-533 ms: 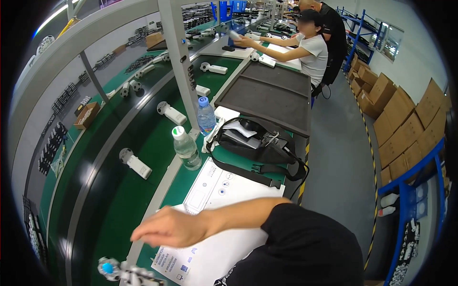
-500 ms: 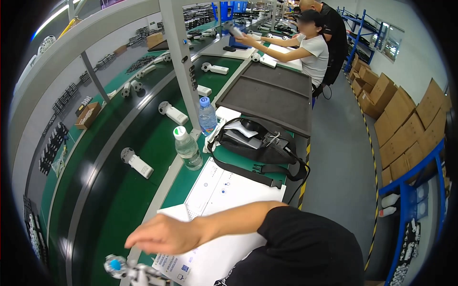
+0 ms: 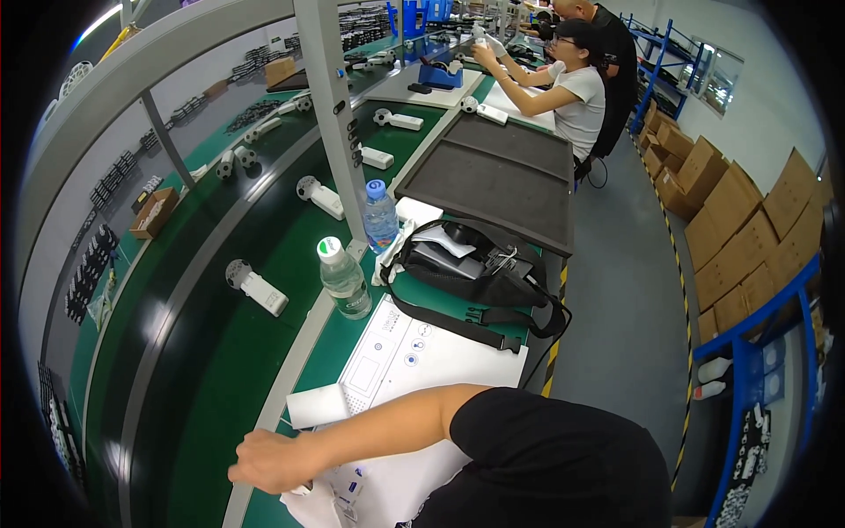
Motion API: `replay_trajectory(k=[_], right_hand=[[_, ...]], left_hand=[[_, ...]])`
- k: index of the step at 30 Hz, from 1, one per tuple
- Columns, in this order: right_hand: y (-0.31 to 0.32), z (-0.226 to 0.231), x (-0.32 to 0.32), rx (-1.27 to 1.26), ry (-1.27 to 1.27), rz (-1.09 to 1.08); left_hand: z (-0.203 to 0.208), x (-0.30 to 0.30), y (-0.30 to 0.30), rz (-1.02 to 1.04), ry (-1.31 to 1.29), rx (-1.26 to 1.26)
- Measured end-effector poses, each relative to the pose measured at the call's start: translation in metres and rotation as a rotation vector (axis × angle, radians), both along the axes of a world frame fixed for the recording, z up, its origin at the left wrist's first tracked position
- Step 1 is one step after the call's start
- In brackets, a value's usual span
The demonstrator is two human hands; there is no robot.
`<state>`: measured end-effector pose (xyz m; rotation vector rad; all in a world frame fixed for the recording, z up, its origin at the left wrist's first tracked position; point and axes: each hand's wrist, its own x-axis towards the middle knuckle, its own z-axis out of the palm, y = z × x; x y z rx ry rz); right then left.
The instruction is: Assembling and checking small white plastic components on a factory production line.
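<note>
My right hand (image 3: 271, 461) is closed in a fist over the near edge of the bench, beside the green belt. What it grips is hidden under the fingers. Just below it lies a white, soft, crumpled piece (image 3: 310, 506), cut off by the lower edge; whether it is cloth or a glove I cannot tell. A white block-like piece (image 3: 319, 407) rests by my forearm, on a large white printed sheet (image 3: 440, 374). My left hand is out of view. On the belt (image 3: 220, 370), the nearest white handle-shaped device (image 3: 262, 293) has a round patterned head.
A clear bottle (image 3: 345, 286) and a blue-capped bottle (image 3: 381, 220) stand by a grey post (image 3: 330, 106). Behind the sheet lie a black bag (image 3: 466, 268) and a dark tray (image 3: 493, 176). A co-worker (image 3: 576, 92) sits farther along. Cardboard boxes (image 3: 739, 229) line the right.
My right hand has lowered and its fingers have curled in. The patterned round head with a blue spot below it is out of sight. The white block-like piece now shows more fully.
</note>
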<state>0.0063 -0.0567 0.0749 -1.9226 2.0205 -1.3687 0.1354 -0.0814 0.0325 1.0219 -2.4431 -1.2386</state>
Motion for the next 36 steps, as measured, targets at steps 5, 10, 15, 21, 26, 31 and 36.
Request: replay_trajectory(k=[5, 10, 15, 21, 26, 31, 36], right_hand=[[-0.010, -0.009, -0.010, 0.239, -0.269, 0.006], [-0.003, -0.015, 0.033, 0.081, 0.351, -0.021], [0.001, 0.025, -0.012, 0.580, -0.192, 0.386], [0.006, 0.010, -0.009, 0.267, -1.492, 1.017], [0.007, 0.002, 0.036, -0.316, -1.292, 0.335], [0.019, 0.013, 0.030, -0.347, -0.444, 0.187], [0.026, 0.021, 0.002, 0.227, -1.176, 0.742]], left_hand=[[-0.012, 0.002, -0.006, -0.057, 0.181, -0.004], [-0.055, 0.010, -0.029, -0.240, 0.493, -0.354], [0.020, 0.028, 0.006, -0.079, 0.083, 0.249], [0.037, 0.049, 0.008, -0.267, -0.197, -0.424], [0.042, 0.061, 0.013, -0.450, -0.694, -1.740], [0.041, 0.062, 0.012, -0.385, -1.023, -2.711], [0.045, 0.058, 0.009, 0.348, -1.174, -3.545]])
